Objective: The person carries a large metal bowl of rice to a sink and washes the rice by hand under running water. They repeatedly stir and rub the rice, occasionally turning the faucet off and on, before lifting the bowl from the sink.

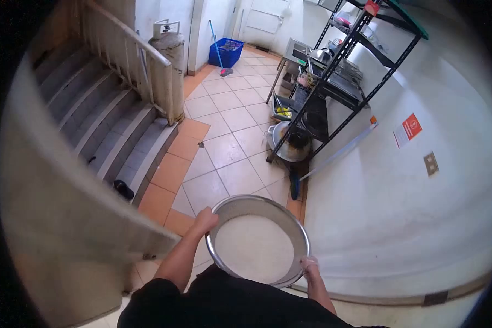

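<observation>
A large round metal basin is held in front of my body, over the tiled floor. Inside lies a pale, off-white mass with a level surface; it looks like rice, but the grains are too fine to be sure. My left hand is wrapped around the rim on the left side. On the lower right of the rim, my right hand is closed over the edge, and something clear like a plastic glove seems to cover it. The undersides of both grips are hidden.
Tiled stairs with a railing rise at left beside a gas cylinder. A black shelf rack stands right, with a large pot below. A blue crate and a white door are at the far end.
</observation>
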The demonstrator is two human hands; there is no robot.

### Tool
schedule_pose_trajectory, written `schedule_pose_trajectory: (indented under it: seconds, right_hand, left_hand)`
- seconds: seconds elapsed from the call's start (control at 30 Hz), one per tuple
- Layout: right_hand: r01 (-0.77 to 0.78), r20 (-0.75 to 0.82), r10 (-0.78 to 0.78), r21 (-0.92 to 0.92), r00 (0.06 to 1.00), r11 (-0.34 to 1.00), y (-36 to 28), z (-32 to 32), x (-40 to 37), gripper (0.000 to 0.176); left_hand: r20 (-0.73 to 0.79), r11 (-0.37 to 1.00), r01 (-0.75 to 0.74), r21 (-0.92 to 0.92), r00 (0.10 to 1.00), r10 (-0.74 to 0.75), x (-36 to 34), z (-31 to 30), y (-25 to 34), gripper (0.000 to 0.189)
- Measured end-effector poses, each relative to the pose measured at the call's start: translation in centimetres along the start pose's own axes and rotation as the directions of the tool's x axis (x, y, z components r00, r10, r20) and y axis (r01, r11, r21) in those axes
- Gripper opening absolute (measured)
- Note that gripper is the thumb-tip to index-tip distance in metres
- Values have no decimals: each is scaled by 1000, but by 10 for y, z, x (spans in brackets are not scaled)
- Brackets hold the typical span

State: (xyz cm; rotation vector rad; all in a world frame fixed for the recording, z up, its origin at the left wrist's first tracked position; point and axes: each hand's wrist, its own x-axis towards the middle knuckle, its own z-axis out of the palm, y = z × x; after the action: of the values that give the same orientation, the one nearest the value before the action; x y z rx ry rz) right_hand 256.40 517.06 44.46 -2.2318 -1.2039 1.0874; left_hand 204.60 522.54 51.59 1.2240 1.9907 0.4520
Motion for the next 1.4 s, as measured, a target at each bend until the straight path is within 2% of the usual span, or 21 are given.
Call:
schedule_pose_trajectory:
  seconds: [0.17, 0.23, 0.27, 0.3, 0.37, 0.43, 0.5, 0.53, 0.63, 0.7, 0.77, 0.83, 0.87, 0.97, 1.0, 1.13, 1.23, 1.3, 1.33, 1.37, 1.4]
  right_hand:
    - [17, 23, -21, 173, 1000, 985, -132, 17, 84, 17]
    - [43, 86, -125, 633, 988, 773, -155, 28, 154, 17]
    - [-32, 106, -10, 387, 994, 922, -195, 29, 184, 14]
    - [-25, 119, -26, 409, 993, 912, -225, 40, 220, 14]
    - [255, 107, -357, 515, 928, 818, -284, 45, 294, 15]
    - [381, 290, -429, 208, 855, 901, -335, 81, 408, 18]
    - [458, 316, -498, 198, 807, 867, -429, 96, 437, 23]
    - [404, 276, -370, -77, 887, 911, -504, 94, 423, 26]
    - [554, 380, -459, -192, 803, 810, -619, 130, 470, 32]
    - [646, 429, -514, -259, 743, 718, -664, 185, 531, 33]
    - [863, 590, -630, -359, 505, 356, -665, 289, 654, 33]
    - [816, 658, -491, -395, 572, 422, -709, 318, 684, 29]
    - [524, 559, -267, -369, 785, 768, -773, 267, 631, 25]
    - [533, 498, -298, -439, 814, 723, -811, 317, 715, 26]
    - [719, 591, -418, -490, 690, 494, -796, 358, 773, 28]
    - [313, 311, -214, -313, 926, 897, -843, 352, 821, 28]
    - [257, 294, -162, -318, 942, 913, -910, 330, 852, 26]
    - [716, 587, -413, -608, 696, 343, -932, 352, 933, 28]
    - [780, 672, -423, -605, 608, 159, -948, 365, 973, 27]
    - [778, 663, -435, -605, 609, 169, -969, 388, 1011, 27]
    - [671, 498, -449, -534, 742, 515, -993, 411, 1052, 26]
  left_hand:
    - [-54, 992, -81, 94, 995, 86, 138, -54, 68, 43]
    - [-86, 995, -83, 58, 992, 88, 187, -63, 92, 45]
    - [-130, 997, -70, 28, 989, 73, 222, -61, 88, 46]
    - [-153, 996, -72, 49, 985, 78, 248, -69, 92, 46]
    - [-153, 998, 47, -37, 987, -52, 283, -90, 107, 43]
    - [-314, 998, 48, -43, 947, -59, 312, -98, 90, 42]
    - [-453, 997, 52, -62, 888, -75, 340, -123, 98, 40]
    - [-492, 989, 124, -81, 858, -148, 343, -137, 110, 40]
    - [-474, 931, 269, -248, 804, -358, 350, -180, 153, 43]
    - [-605, 949, 238, -205, 732, -314, 407, -181, 105, 46]
    - [-532, 880, 410, -239, 703, -472, 464, -204, 99, 48]
    - [-526, 880, 431, -200, 710, -468, 513, -244, 139, 48]
    - [-538, 886, 431, -170, 713, -450, 545, -260, 139, 48]
    - [-484, 918, 398, -10, 801, -352, 670, -316, 160, 47]
    - [-473, 935, 354, -26, 820, -323, 702, -335, 177, 46]
    - [-400, 981, 195, 3, 899, -178, 844, -384, 216, 44]
    - [-369, 989, 135, 59, 924, -104, 939, -412, 280, 46]
    - [-311, 975, 140, 173, 947, -80, 1028, -415, 272, 48]
    - [-301, 990, 78, 117, 953, -40, 1082, -413, 249, 49]
    - [-296, 992, 89, 85, 953, -60, 1104, -419, 258, 50]
    - [-289, 995, 87, 49, 955, -69, 1131, -427, 281, 51]
